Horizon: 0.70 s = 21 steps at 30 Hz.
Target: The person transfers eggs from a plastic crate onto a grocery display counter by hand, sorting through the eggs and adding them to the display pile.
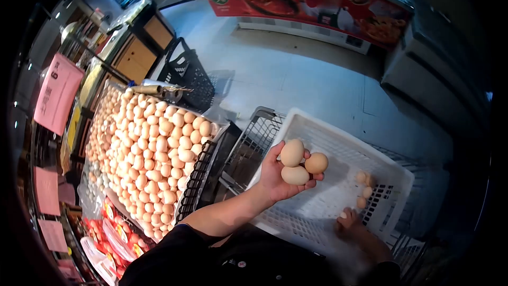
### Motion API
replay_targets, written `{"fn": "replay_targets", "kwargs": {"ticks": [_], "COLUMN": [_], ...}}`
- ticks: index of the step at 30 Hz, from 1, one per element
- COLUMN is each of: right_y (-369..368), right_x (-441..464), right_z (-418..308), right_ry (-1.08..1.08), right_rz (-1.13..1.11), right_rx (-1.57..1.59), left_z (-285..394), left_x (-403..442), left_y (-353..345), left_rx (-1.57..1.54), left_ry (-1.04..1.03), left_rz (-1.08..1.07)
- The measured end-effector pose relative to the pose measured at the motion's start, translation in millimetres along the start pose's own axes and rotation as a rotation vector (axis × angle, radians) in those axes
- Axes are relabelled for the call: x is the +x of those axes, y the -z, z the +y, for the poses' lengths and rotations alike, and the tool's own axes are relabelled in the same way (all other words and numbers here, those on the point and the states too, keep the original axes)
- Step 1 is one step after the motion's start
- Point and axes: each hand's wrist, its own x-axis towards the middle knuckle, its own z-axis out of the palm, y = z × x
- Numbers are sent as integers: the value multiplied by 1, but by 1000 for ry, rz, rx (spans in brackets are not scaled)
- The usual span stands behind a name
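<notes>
Three brown eggs (294,161) rest in my left hand (272,180), which is palm up over the white plastic crate (304,119), its fingers curled around them. Lower down, inside the crate, my right hand (350,226) has its fingers bent together. A small pale spot shows at its fingertips, but I cannot make out what it is. Several loose eggs (366,192) lie on the crate floor just above that hand, near the crate's right side.
A large heap of eggs (153,153) fills the display at left, edged by a black rack (193,180). Red net bags (119,233) lie below it. A wire cart (259,132) is around the crate. Farther off are a dark shopping basket (188,77) and a red-fronted freezer (312,8).
</notes>
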Motion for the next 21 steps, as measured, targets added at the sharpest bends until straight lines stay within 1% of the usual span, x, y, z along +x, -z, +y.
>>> {"fn": "replay_targets", "kwargs": {"ticks": [1,2,5,8,11,14,16,18,19,21], "right_y": [-2,4,40,28,3,-1,35,47,88,115], "right_x": [1,6,10,14,12,24,28,27,33,51], "right_z": [0,-1,-19,-13,0,8,-5,-18,-43,-56], "right_ry": [-58,-68,-130,-149,-97,43,155,-31,-206,-406], "right_rz": [-56,-119,-277,-260,-162,-292,-222,147,180,265], "right_rx": [47,35,41,71,45,-116,-202,-12,317,705], "left_z": [4,6,15,21,31,39,45,54,59,72], "left_x": [-5,-10,-21,-27,-35,-47,-61,-81,-95,-129], "left_y": [-2,-3,-9,-7,-5,-6,-6,-4,-2,-4], "left_rx": [1,3,25,19,62,90,110,131,139,174], "left_ry": [-16,-30,-62,-96,-106,-136,-174,-222,-252,-331], "left_rz": [-29,-57,-84,-158,-244,-275,-272,-275,-280,-297]}}
